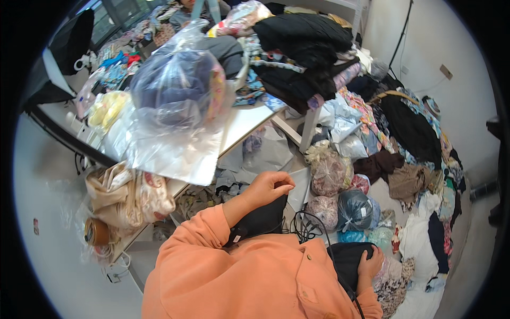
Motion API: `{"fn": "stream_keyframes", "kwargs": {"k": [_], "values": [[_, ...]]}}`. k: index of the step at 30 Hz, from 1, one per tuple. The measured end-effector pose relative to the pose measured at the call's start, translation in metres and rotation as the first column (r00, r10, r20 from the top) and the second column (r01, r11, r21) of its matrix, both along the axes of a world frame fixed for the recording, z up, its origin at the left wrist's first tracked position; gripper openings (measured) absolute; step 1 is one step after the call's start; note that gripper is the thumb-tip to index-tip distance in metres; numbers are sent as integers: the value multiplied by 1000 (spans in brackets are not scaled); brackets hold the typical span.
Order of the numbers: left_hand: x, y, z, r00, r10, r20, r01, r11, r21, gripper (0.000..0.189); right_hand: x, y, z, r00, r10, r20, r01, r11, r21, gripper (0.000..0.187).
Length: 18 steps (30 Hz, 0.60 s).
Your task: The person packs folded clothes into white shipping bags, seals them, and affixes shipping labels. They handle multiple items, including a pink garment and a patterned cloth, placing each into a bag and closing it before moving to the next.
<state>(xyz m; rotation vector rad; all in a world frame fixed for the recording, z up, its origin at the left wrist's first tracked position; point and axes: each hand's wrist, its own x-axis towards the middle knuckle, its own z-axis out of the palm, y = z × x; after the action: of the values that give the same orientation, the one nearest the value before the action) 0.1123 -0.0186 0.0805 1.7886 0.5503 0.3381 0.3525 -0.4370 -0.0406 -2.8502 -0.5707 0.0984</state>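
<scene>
My left hand (269, 188) hovers over my black-clad left leg, near the table edge. Its fingers curl loosely toward the thumb, and nothing shows in them. Resting on my black-clad right knee (344, 255) is my right hand (370, 263), holding nothing. A clear plastic bag (175, 91) of dark blue folded cloth stands on the white table (245, 123). Under it lies a flat clear plastic sheet or bag (179, 159) that hangs over the table's edge. Beige satin-like cloth (115, 189) and a roll of brown tape (97, 232) lie at the table's near left end.
Bagged cloth bundles (354, 209) lie on the floor to the right, before a large garment heap (414, 131). Black clothing (306, 38) is piled at the table's far end. A black cable (328, 235) crosses my lap. Another person (189, 16) is at the back.
</scene>
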Motion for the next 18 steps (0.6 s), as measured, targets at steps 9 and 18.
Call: {"fn": "stream_keyframes", "kwargs": {"k": [9,18], "values": [[-78,-17,53,983,123,136,-139,983,118,10,3,-3,-22,994,32,106,-30,999,-28,42],[-108,-22,79,952,178,247,-227,956,185,10,-6,3,-8,998,-68,1,67,985,-157,49]]}}
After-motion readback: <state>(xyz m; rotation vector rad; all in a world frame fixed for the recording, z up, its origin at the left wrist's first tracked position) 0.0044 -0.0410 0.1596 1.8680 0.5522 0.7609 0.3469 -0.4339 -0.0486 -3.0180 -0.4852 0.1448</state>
